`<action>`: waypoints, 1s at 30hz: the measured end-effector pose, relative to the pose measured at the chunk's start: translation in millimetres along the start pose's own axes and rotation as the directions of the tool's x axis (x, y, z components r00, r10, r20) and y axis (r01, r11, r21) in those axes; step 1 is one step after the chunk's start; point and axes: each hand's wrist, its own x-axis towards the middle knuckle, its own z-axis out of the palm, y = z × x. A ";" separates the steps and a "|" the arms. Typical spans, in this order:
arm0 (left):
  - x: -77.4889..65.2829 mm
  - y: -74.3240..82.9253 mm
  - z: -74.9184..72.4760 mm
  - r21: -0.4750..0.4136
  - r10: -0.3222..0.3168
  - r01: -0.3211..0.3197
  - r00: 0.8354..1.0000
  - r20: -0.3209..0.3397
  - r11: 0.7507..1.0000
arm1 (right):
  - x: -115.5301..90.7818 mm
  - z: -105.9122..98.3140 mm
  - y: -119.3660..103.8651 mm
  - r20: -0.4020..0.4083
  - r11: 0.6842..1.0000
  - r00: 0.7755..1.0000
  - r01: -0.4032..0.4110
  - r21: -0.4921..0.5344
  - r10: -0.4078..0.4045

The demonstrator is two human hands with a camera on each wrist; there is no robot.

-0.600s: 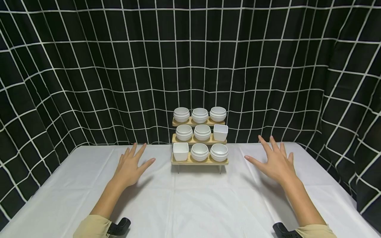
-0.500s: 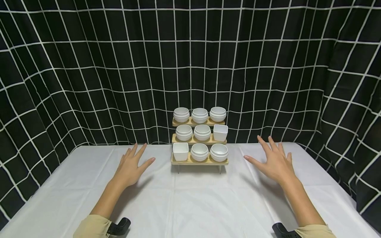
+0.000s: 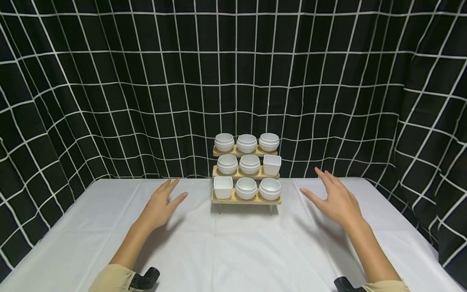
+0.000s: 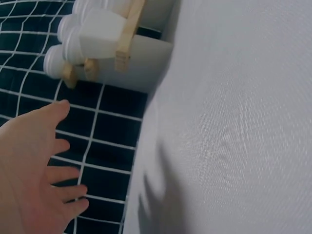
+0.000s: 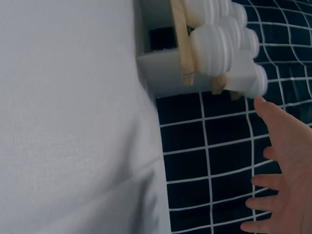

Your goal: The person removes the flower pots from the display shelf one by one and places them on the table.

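A three-tier wooden stand [image 3: 233, 200] with white side supports stands at the middle of the table's far side. Each tier bears a row of small white pots. Most are round, like the front middle pot [image 3: 246, 189]; a square pot [image 3: 223, 187] sits at the front left and another square pot [image 3: 272, 165] at the right of the middle tier. Left of the stand, my left hand [image 3: 157, 210] hovers over the cloth with fingers extended, touching nothing. To the right, my right hand [image 3: 337, 202] likewise hovers with fingers spread and holds nothing. Both wrist views show the stand beyond the thumbs.
A white cloth [image 3: 248, 247] covers the table. Behind it and along both sides hangs a black curtain [image 3: 175, 97] with a white grid. Dark straps with a black device [image 3: 146, 278] sit at the wrists, beside beige sleeves.
The fingers of both hands have drawn slightly closer together. The stand and pots appear slightly lower and further right along with the background; they keep their arrangement.
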 end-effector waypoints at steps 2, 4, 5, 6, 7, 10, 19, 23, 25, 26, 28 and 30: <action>-0.8 -2.4 -0.1 -0.015 0.013 -0.013 1.000 -0.005 1.000 | -1.0 0.3 -1.7 0.003 1.000 1.000 -0.002 -0.001 0.002; -1.2 -4.3 -0.6 -0.033 0.024 -0.025 1.000 -0.016 0.999 | -1.6 0.5 -4.0 0.010 1.000 1.000 -0.004 0.001 0.004; -1.1 -4.9 -1.1 -0.040 0.031 -0.032 0.999 -0.022 0.999 | -1.6 0.5 -5.0 0.010 1.000 1.000 -0.002 0.003 0.002; -1.1 -5.1 -1.6 -0.045 0.036 -0.037 0.999 -0.029 0.998 | -1.2 0.6 -6.0 0.010 1.000 1.000 0.000 0.005 -0.001; -0.9 -5.5 -2.2 -0.048 0.040 -0.042 0.999 -0.036 0.998 | -0.9 0.7 -7.1 0.009 1.000 1.000 0.004 0.006 -0.004; 0.0 -5.8 -4.1 -0.055 0.042 -0.045 0.998 -0.049 0.997 | 0.6 0.5 -10.0 0.004 1.000 1.000 0.013 0.009 -0.013; 3.1 -1.5 -4.0 -0.164 0.001 -0.008 0.999 -0.039 0.986 | 3.2 -5.0 -20.1 -0.028 0.998 0.999 0.021 0.060 -0.019; 4.4 2.0 -3.7 -0.250 -0.028 0.016 0.999 -0.046 0.968 | 5.4 -5.5 -27.1 -0.018 0.995 0.999 0.040 0.096 -0.038; 5.3 3.8 -2.9 -0.284 -0.039 0.023 0.998 -0.051 0.958 | 6.9 -6.4 -29.8 -0.018 0.994 0.999 0.047 0.096 -0.045; 5.9 4.8 -2.2 -0.302 -0.043 0.025 0.998 -0.051 0.953 | 7.8 -7.0 -30.9 -0.020 0.994 0.999 0.050 0.093 -0.049; 6.7 7.0 -0.3 -0.334 -0.051 0.032 0.998 -0.048 0.942 | 9.9 -8.9 -32.7 -0.024 0.995 0.998 0.054 0.089 -0.052; 7.4 9.1 2.1 -0.371 -0.062 0.042 0.997 -0.042 0.928 | 12.5 -10.9 -34.3 -0.029 0.994 0.998 0.062 0.088 -0.059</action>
